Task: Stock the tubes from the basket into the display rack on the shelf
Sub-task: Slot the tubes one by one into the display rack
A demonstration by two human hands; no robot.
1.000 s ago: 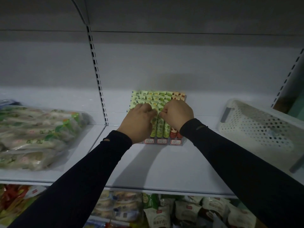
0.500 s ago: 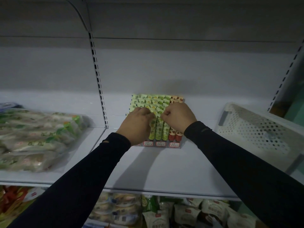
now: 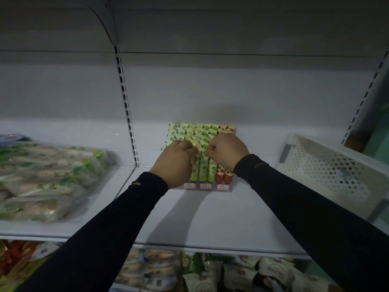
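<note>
Both sets of fingers are curled in tight over the middle of the tubes (image 3: 203,168). The left hand (image 3: 175,163) has its fingers tucked down onto the top flaps of the green ones, looks like it's pinching a flap, though the actual fingertips are hidden behind the knuckles so can't say for sure. Same deal with the right hand (image 3: 226,151): fist-like, knuckles up, fingers bent onto the flap of a green tube right where the two hands nearly meet.

The tubes stand packed in rows in the display rack (image 3: 207,186), mostly green with a red column on the right side, little price tags along the rack's front edge. The rack sits toward the back of the white shelf (image 3: 210,218).

Black sleeves run back from both wrists. The white perforated basket (image 3: 328,169) is off to the right on the same shelf, well apart from the rack; can't see what's inside. On the left there's a big clear bag of wrapped snacks (image 3: 46,178), and more packaged goods (image 3: 231,275) on the level below.
</note>
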